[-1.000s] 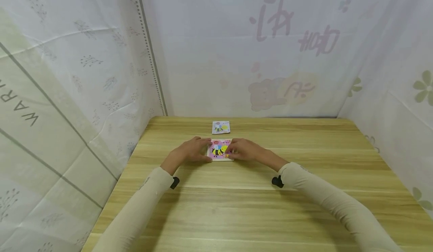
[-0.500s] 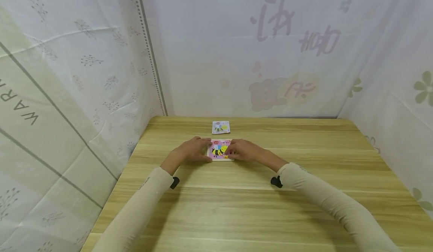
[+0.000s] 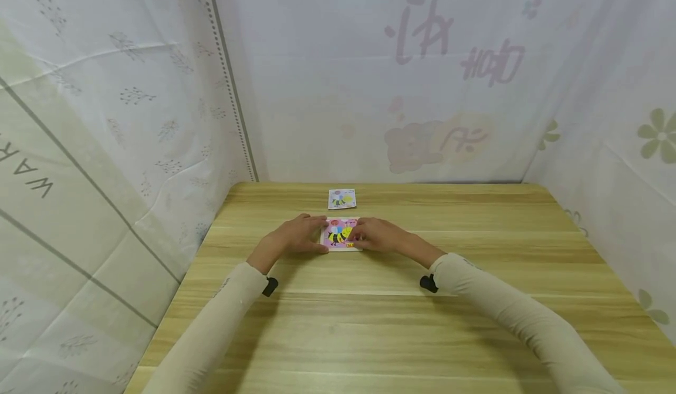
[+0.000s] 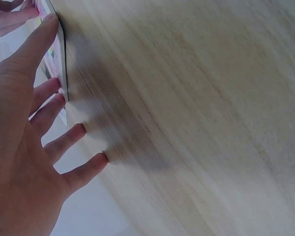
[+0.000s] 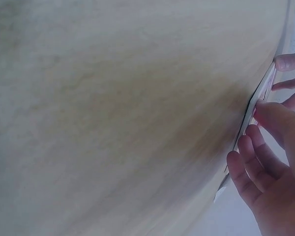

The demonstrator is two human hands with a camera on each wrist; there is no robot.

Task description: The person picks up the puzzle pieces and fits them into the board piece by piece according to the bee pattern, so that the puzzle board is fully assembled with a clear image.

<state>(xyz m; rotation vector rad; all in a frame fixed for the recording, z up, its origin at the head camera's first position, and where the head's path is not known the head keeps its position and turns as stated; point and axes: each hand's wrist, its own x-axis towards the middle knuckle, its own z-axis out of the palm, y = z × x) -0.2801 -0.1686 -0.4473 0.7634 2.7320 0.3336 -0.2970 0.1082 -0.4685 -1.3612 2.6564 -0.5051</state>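
A small square board (image 3: 335,236) with a yellow-and-black bee on pink and a pale border lies flat on the table. My left hand (image 3: 296,233) rests at its left side, thumb on the near corner and fingertips toward the far corner. In the left wrist view, the fingers are spread, and the outer two touch the tabletop. My right hand (image 3: 381,235) covers the board's right part, its thumb and fingertips bent down onto the picture. Whether they pinch a loose piece is hidden. Behind the board lies a paper card (image 3: 342,199) with a paler bee picture.
The wooden table (image 3: 338,323) reaches back to a printed fabric curtain (image 3: 327,88). More curtain hangs close on the left and right. Dark wrist-worn cameras stick out at both cuffs, including the left wrist camera (image 3: 270,286).
The head view has shifted slightly, moving the scene a little left. Both hands stay at the board, and my right fingertips have moved only slightly over the picture.
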